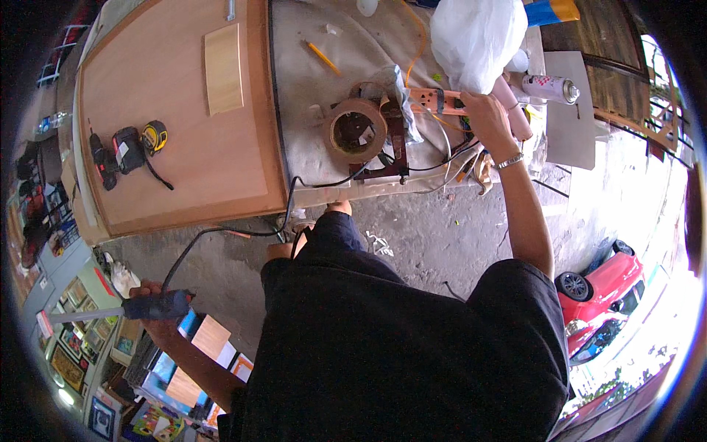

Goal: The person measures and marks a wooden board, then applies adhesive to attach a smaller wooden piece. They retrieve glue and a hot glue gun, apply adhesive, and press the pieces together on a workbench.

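Note:
Out at the left, my left hand (151, 300) is closed around a corded tool (158, 305) with a dark handle and a long pale shaft pointing left. Its black cord (221, 230) loops up to the bench. My right hand (486, 118) reaches over the cluttered right end of the bench, fingers curled at the end of an orange bar (431, 99) with a dark band. What those fingers grip is hidden. Beside this hand lie a pinkish roll (513, 109) and a white plastic bag (475, 44). A spray can (551, 88) lies farther right.
A brown framed panel (177, 177) bears a black cordless drill (103, 160), a yellow tape measure (155, 137) and a wood strip (223, 70). A tape roll (356, 131) rests mid-bench near a pencil (322, 57). A red car (607, 291) stands at the right.

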The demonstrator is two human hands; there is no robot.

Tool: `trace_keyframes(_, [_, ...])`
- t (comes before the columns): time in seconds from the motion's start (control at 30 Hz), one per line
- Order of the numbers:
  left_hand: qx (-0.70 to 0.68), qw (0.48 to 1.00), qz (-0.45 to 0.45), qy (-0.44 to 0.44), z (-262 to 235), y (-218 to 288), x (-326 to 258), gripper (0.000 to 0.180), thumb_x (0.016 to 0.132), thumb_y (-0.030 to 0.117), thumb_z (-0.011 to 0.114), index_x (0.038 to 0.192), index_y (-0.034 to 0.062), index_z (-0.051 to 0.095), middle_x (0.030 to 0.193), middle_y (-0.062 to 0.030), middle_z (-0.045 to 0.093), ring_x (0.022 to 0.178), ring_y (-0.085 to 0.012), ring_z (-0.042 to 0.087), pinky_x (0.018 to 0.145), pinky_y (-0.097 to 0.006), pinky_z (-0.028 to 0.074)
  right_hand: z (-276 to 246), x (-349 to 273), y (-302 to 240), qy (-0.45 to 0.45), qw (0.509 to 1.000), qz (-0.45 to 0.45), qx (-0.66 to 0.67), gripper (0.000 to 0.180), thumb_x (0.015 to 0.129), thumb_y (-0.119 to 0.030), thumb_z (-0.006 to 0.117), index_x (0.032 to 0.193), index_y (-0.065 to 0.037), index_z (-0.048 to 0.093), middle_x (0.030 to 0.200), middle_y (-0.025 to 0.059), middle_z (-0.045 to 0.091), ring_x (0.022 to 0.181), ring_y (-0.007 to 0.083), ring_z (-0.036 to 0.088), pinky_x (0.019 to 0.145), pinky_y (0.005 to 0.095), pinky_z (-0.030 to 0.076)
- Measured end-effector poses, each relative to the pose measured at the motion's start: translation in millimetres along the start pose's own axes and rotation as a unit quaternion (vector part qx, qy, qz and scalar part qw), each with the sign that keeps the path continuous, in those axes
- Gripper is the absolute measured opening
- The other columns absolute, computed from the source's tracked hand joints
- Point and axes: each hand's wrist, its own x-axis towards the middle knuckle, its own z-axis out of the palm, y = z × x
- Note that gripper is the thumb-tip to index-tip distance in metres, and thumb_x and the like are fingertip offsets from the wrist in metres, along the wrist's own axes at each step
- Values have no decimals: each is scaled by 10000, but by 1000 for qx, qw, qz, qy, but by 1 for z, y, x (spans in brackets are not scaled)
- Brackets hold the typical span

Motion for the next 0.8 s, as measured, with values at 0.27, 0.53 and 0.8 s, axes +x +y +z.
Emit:
trace_keyframes(0.27, [-71, 997, 13, -3, 23, -7, -13, 572, 798, 404, 803, 1198, 98, 533, 1117, -57, 556, 1020, -214, 592, 892, -381, 527, 10, -1, 8, 6, 1000, -13, 5, 204, 847, -61, 551, 1026, -66, 647, 905, 176, 697, 903, 374, 675, 804, 480, 530])
trace_keyframes(0.53, [255, 960, -18, -118, 104, 65, 11, 636, 650, 254, 932, 1160, 8, 643, 1076, -77, 704, 1026, -196, 650, 937, -370, 500, -95, 10, -112, 158, 942, -7, 297, 383, 886, -268, 723, 1179, -33, 646, 1133, 126, 692, 1018, 256, 664, 893, 389, 510])
trace_keyframes(0.8, [253, 926, 42, -276, 170, 109, 36, 597, 721, 402, 861, 1135, 16, 672, 1023, -156, 716, 978, -292, 695, 889, -384, 514, -159, 7, -320, -278, 799, -348, 404, 735, 828, -453, 785, 1339, 10, 531, 1199, 226, 658, 1110, 364, 638, 959, 431, 480])
